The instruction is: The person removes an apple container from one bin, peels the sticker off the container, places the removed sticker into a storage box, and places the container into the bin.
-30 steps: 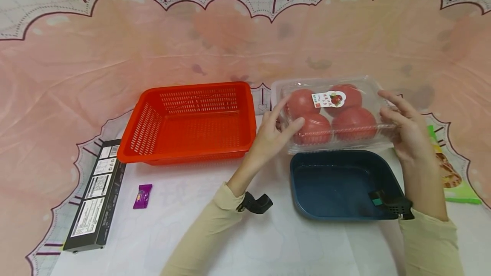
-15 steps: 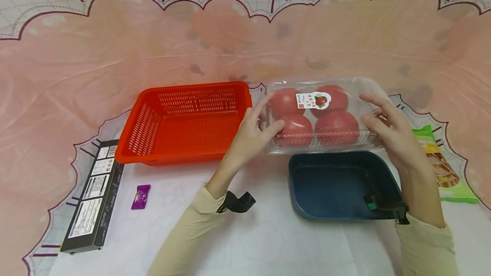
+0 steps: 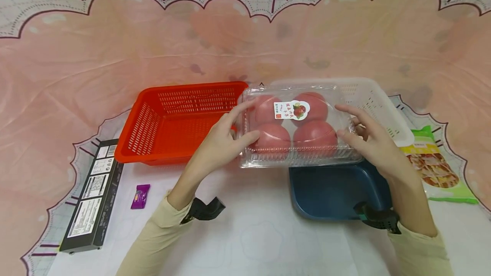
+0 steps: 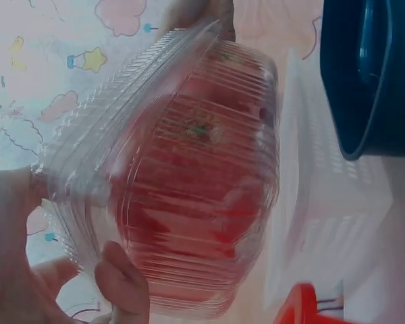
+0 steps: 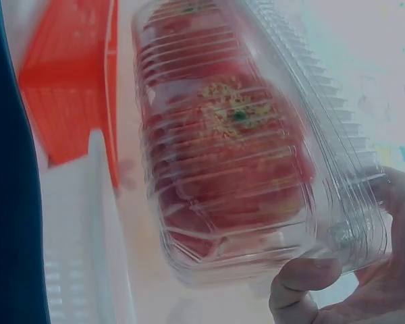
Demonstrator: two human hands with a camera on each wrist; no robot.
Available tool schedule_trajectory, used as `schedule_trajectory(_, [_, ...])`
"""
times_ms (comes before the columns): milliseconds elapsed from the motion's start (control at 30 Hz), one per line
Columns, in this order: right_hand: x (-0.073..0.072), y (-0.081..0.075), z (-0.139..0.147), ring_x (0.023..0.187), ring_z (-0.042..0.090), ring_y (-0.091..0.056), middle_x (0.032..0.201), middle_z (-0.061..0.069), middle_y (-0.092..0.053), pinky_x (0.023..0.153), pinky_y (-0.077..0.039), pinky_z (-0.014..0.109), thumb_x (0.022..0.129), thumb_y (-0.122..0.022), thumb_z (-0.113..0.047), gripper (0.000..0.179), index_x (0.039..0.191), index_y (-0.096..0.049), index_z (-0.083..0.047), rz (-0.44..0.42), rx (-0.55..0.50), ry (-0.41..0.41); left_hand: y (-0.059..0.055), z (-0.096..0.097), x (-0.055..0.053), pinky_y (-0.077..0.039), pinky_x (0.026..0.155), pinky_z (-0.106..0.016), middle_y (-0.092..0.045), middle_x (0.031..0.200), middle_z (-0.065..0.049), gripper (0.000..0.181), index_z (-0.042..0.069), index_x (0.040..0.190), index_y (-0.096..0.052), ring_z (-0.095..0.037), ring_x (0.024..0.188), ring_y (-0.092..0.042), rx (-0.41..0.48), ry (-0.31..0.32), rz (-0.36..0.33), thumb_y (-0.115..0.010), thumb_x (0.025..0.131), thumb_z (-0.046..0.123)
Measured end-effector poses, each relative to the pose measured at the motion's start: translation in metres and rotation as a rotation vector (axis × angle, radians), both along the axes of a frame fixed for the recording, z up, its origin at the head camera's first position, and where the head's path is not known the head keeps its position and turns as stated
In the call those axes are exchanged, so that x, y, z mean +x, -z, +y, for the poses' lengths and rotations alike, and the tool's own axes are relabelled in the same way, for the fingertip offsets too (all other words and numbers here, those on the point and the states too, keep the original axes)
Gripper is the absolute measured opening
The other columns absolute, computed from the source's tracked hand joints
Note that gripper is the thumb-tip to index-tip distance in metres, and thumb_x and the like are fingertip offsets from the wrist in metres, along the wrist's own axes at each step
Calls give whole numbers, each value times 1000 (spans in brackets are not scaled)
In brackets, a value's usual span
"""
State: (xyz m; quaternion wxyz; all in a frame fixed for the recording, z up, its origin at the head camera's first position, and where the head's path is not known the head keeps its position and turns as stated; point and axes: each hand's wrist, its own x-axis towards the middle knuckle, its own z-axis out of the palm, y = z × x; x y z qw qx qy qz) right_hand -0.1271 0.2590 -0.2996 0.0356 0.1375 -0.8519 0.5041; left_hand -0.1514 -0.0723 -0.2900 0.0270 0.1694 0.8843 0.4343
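The step in hand looks like a two-handed hold: the clear pack [image 3: 292, 127] of red tomatoes [image 3: 315, 135] is up off the surface [image 3: 253, 237], towards its far edge. Seen from the head, it overlaps the right end of the red basket [image 3: 184, 133], part of the white basket [image 3: 383, 107] and the far rim of the blue tray [image 3: 333, 197]. The next move probably calls for an even grip at both ends, keeping the pack level and clear of those rims.

The left hand [image 3: 218, 144] grips the pack's left end, thumb and forefinger spread over the lid, another finger bent beneath the flange in the left wrist view. The right hand [image 3: 374, 146] grips the other end likewise, partly closed, a finger curled under. Whether the pack touches the red basket, I cannot tell.
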Motion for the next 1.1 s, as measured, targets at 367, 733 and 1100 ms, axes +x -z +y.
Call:
schedule_trajectory(367, [14,1,-33,83,17,-47,102,5,-44,52,-41,27,94,-61,-13,57,146,-40,-23,-65,14,-81,-5,-36,25,-56,85,-44,-39,151,3,63,49,143,-34,-24,117,-49,-85,-38,-44,-63,88,51])
schedule_trajectory(733, [23,9,-63,95,28,-48,125,13,-43,69,-53,25,92,-63,-16,59,146,-39,-21,-98,41,-157,-2,-67,47,-56,71,-33,-45,145,-3,63,46,145,-34,-26,103,-51,-139,-88,-73,-64,89,47])
schedule_trajectory(1100, [40,18,-91,88,21,-43,104,6,-48,58,-45,23,88,-70,-25,60,143,-44,-27,-76,141,-175,0,-94,82,-57,76,-42,-50,138,-5,67,47,146,-31,-27,105,-53,-264,-122,-74,-64,88,51])
